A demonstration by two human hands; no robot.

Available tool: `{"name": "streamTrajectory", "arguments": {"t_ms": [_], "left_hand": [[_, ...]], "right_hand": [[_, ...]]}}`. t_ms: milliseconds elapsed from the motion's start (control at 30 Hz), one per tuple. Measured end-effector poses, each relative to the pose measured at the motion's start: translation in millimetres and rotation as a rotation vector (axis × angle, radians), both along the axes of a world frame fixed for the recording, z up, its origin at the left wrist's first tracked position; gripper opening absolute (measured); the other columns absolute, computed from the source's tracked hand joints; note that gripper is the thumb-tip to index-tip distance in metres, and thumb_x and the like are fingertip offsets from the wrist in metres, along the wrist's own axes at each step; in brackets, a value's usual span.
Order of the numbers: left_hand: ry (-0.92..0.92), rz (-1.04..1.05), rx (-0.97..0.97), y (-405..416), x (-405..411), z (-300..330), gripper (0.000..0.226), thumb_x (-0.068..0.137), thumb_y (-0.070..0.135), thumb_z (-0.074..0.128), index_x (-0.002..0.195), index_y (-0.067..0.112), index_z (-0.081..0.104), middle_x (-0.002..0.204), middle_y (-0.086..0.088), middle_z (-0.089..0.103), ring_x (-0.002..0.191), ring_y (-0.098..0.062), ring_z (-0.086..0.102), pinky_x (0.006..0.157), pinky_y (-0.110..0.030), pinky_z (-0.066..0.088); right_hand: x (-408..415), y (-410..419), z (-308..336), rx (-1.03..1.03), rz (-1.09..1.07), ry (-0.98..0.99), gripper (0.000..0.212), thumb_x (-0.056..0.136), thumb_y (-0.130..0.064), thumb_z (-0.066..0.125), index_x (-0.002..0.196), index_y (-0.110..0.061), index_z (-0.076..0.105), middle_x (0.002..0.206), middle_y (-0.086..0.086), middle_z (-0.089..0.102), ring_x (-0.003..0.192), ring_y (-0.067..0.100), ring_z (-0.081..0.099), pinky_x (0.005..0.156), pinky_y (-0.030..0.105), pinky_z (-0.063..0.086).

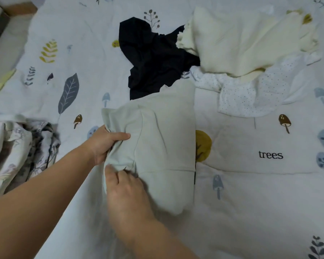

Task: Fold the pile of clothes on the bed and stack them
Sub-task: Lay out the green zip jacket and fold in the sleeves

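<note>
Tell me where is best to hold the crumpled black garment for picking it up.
Probably the crumpled black cloth garment is best pinched at its near bottom edge, coming from the person's side: that edge lies flat and free on the bed cover, while its right part touches the cream garment.

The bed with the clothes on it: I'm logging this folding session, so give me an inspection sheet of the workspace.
Surface: bed cover, white with leaf, mushroom and "trees" print.
Job's things: pale green garment partly folded; black garment, cream garment and dotted white garment unfolded beyond it.
Clutter: crumpled floral fabric at left.
Grippers: left hand and right hand both grip the green garment's left edge.
Cables: nothing seen.
Surroundings: brown furniture corner, top left.
</note>
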State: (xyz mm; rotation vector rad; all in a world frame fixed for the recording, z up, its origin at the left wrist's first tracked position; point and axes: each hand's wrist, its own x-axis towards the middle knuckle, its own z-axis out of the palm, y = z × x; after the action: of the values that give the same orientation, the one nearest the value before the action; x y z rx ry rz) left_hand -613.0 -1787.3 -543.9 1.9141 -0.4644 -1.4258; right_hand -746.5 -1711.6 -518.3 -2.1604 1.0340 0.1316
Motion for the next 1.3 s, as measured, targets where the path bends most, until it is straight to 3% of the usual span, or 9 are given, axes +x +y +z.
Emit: {"name": "streamTrajectory", "arguments": {"t_ms": [100,300,400,500,700,800,967,1133,1300], "left_hand": [[-0.344,0.011,0.043,-7,-3,-7,0.046,0.082,0.007,0.065,0.124,0.006,0.046,0.107,-0.010,0.061,0.109,-0.032,0.057,0.085,-0.039,0.050],[-1.225,-0.425,-0.354,-6,-27,2,0.064,0.087,0.030,0.041,0.145,0.007,0.026,0.149,-0.019,0.026,0.138,-0.033,0.025,0.109,-0.048,0.022],[-1.219,-0.829,-0.361,3,-37,-18,0.063,0.093,0.044,0.032,0.149,0.021,0.016,0.158,-0.006,0.009,0.145,-0.027,0.007,0.113,-0.052,0.004],[-1.288,-1.079,-0.173,15,-13,-47,0.062,0.091,0.060,0.012,0.144,0.034,-0.005,0.157,0.005,-0.007,0.146,-0.021,-0.005,0.114,-0.049,-0.006],[-1.267,-0.738,0.098,21,19,-43,0.060,0.097,0.048,0.018,0.150,0.024,0.003,0.159,-0.002,-0.004,0.145,-0.023,-0.006,0.112,-0.054,-0.006],[-1.283,-0.610,-0.056,27,4,-22,0.061,0.096,0.044,0.024,0.150,0.016,0.014,0.158,-0.010,0.005,0.145,-0.029,0.001,0.113,-0.054,-0.002],[-1.113,-0.279,-0.055,73,-24,-3,0.043,0.091,0.037,0.053,0.116,0.003,0.053,0.117,-0.021,0.048,0.113,-0.037,0.043,0.092,-0.044,0.035],[-0.913,-0.221,0.042,130,-24,1,0.033,0.085,0.036,0.062,0.069,0.012,0.045,0.072,-0.005,0.050,0.068,-0.021,0.048,0.057,-0.031,0.031],[-0.746,-0.258,0.075,153,-28,-2,0.038,0.081,0.028,0.069,0.060,0.008,0.046,0.058,0.000,0.047,0.057,-0.016,0.044,0.053,-0.025,0.030]], "right_hand": [[-5,1,0,0.083,0.142,-0.081,0.047,0.093,-0.013,0.045,0.139,-0.010,0.033,0.127,0.015,0.044,0.117,0.032,0.040,0.099,0.041,0.031],[-44,-26,-14,-0.423,-0.495,-0.145,0.056,0.078,-0.015,0.066,0.132,-0.011,0.053,0.137,0.018,0.050,0.130,0.032,0.044,0.103,0.049,0.038],[-51,-44,-38,-0.263,-0.362,0.179,0.066,0.097,-0.039,0.033,0.150,-0.021,-0.001,0.158,0.009,-0.009,0.141,0.024,-0.022,0.111,0.057,-0.007],[-46,-35,-55,-0.312,-0.048,0.278,0.063,0.097,-0.050,0.018,0.150,-0.024,-0.005,0.159,0.003,-0.009,0.143,0.025,-0.018,0.099,0.062,-0.025],[-50,-28,-33,-0.138,0.294,-0.013,0.069,0.088,-0.054,0.014,0.147,-0.023,0.027,0.156,-0.003,0.021,0.146,0.020,0.007,0.111,0.055,-0.007],[-64,-35,-21,-0.328,0.024,-0.149,0.048,0.087,-0.029,0.035,0.123,-0.013,0.061,0.132,0.010,0.057,0.126,0.031,0.049,0.099,0.057,0.036],[-84,-56,-25,-0.175,-0.489,0.077,0.051,0.096,-0.024,0.041,0.144,-0.015,0.029,0.143,0.014,0.033,0.129,0.031,0.036,0.102,0.040,0.032],[-102,-45,-28,0.041,-0.657,0.045,0.031,0.094,-0.038,0.039,0.119,-0.020,0.036,0.098,0.004,0.056,0.084,0.026,0.051,0.072,0.034,0.036],[-115,-15,-26,0.233,-0.568,0.026,0.060,0.085,-0.043,0.057,0.136,-0.032,0.028,0.111,-0.003,0.060,0.104,0.021,0.056,0.082,0.032,0.042]]}}
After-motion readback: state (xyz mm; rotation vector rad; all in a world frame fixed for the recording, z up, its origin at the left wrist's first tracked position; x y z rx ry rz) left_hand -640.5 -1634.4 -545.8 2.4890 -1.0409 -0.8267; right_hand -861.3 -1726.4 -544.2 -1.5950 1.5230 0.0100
